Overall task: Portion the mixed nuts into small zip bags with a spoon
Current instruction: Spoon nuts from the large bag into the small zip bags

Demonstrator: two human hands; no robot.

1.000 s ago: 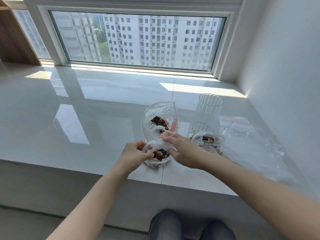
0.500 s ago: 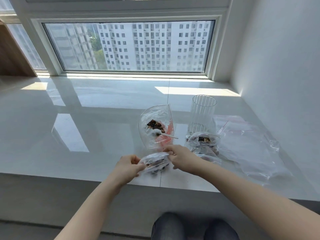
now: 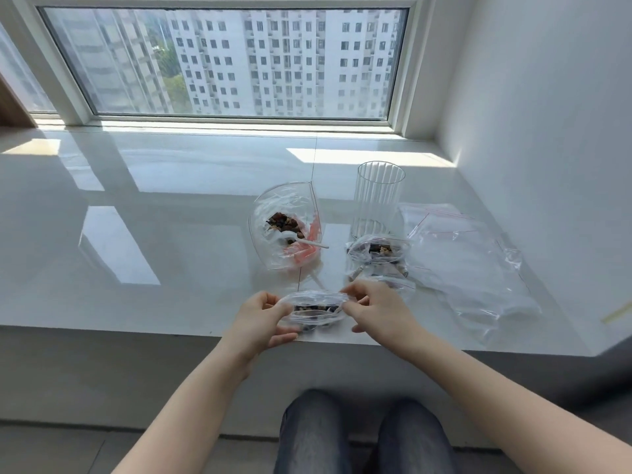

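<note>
A small clear zip bag [image 3: 316, 309] with dark mixed nuts in it is held flat between both hands at the front edge of the white sill [image 3: 171, 234]. My left hand [image 3: 261, 319] pinches its left end and my right hand [image 3: 374, 309] pinches its right end. Behind it stands a large open bag of mixed nuts [image 3: 285, 227] with a white spoon [image 3: 301, 241] lying in it, handle pointing right. Two filled small bags [image 3: 378, 253] lie to the right, near the glass.
A tall ribbed clear glass [image 3: 376, 200] stands empty behind the filled bags. A heap of empty zip bags [image 3: 468, 265] lies at the right, near the white wall. My knees [image 3: 362, 436] are below the sill's front edge. A window runs along the back.
Both hands have brought the small bag toward me and turned it flat, from upright in front of the large bag to the sill's edge. The view has tilted down.
</note>
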